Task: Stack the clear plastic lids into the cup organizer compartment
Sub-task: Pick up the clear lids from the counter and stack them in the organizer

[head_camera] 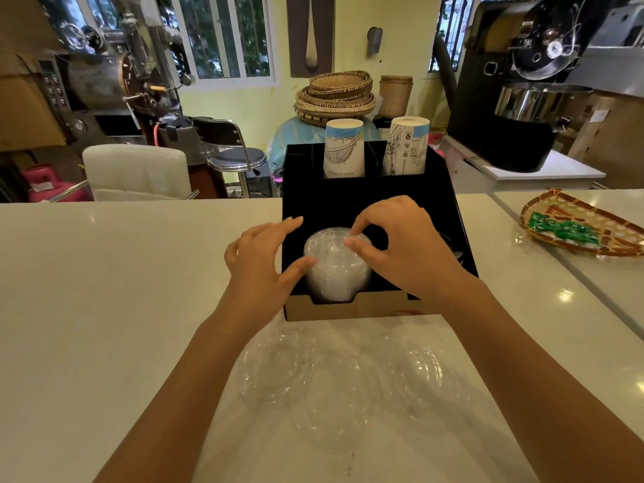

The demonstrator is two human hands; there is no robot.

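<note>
A black cup organizer [449, 207] stands on the white counter in front of me. Its front left compartment holds a stack of clear plastic lids [336, 270]. My left hand [259, 259] rests against the left side of the stack, thumb on its front. My right hand [400, 242] pinches the top lid of the stack with thumb and forefinger. Three loose clear lids lie on the counter near me: a left lid [278, 366], a middle lid [336, 395] and a right lid [420, 373].
Two paper cup stacks [344, 148] [406, 146] stand in the organizer's rear slots. A woven tray [585, 221] with green packets lies at the right. Beyond the counter are a white chair [137, 172], a stool and roasting machines.
</note>
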